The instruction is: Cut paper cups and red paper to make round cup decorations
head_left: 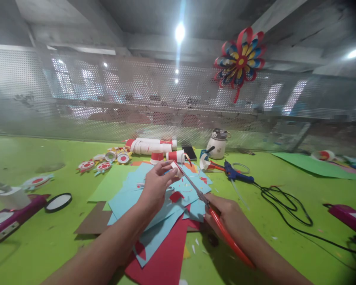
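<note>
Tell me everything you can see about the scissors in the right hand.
The scissors have red-orange handles that look like plastic and long grey metal blades. The right hand grips the handles low over the blue paper sheets. The blades slant up and to the left, their tips meeting a small white and red paper piece pinched by the left hand. The blades look nearly closed; how far they are parted cannot be told.

Glue gun (237, 174) and cord (284, 206) rightward.

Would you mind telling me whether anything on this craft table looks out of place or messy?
Small paper scraps are strewn over the green table near the right hand with the scissors, and the glue gun's black cord lies in loose loops.
</note>
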`<state>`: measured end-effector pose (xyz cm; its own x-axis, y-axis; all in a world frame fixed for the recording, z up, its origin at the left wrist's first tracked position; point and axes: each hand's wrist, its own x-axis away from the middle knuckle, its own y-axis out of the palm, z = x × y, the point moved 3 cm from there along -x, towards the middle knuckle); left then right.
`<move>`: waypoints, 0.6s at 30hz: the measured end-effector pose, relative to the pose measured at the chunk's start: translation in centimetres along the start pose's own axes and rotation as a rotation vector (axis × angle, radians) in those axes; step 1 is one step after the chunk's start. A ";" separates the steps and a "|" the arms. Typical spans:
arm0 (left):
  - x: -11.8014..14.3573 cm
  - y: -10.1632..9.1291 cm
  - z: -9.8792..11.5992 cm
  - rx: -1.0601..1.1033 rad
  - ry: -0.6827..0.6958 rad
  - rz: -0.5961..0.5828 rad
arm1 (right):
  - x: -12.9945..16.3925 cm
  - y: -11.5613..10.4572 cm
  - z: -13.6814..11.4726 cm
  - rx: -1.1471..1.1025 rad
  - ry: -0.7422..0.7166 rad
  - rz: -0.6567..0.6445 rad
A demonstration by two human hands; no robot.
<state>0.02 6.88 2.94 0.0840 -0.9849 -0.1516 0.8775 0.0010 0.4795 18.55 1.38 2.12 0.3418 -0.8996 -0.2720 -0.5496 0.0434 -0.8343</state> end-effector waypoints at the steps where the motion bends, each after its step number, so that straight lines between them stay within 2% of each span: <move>1: 0.0 0.0 0.0 0.001 -0.001 0.001 | 0.0 0.0 0.0 0.005 -0.002 0.000; 18: -0.2 -0.1 -0.3 0.068 -0.025 -0.035 | -0.2 -0.4 -0.4 -0.021 -0.034 0.012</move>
<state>0.01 7.14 2.69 0.0413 -0.9881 -0.1480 0.8456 -0.0443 0.5320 18.41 1.37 2.66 0.3607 -0.8838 -0.2980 -0.5695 0.0443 -0.8208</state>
